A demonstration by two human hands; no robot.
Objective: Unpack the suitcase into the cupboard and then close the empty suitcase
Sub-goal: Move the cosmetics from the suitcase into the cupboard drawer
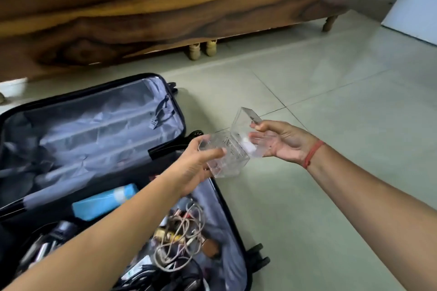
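Note:
A dark suitcase (230, 210) lies open on the floor at the left, its grey-lined lid half (99, 130) bare. The near half holds a blue pack (104, 201), tangled cables (182, 238) and several small items. Above the suitcase's right edge, both hands hold a clear plastic box (233, 149). My left hand (196, 168) grips its near left end with the thumb over the top. My right hand (281, 142) holds the far right end, thumb on the upper edge and fingers beneath.
A dark wooden cupboard (165, 7) on short legs (202, 48) runs across the back. Pale floor tiles (331, 92) spread to the right. A white panel (416, 0) stands at the far right. The suitcase wheels (257, 260) stick out at the near right.

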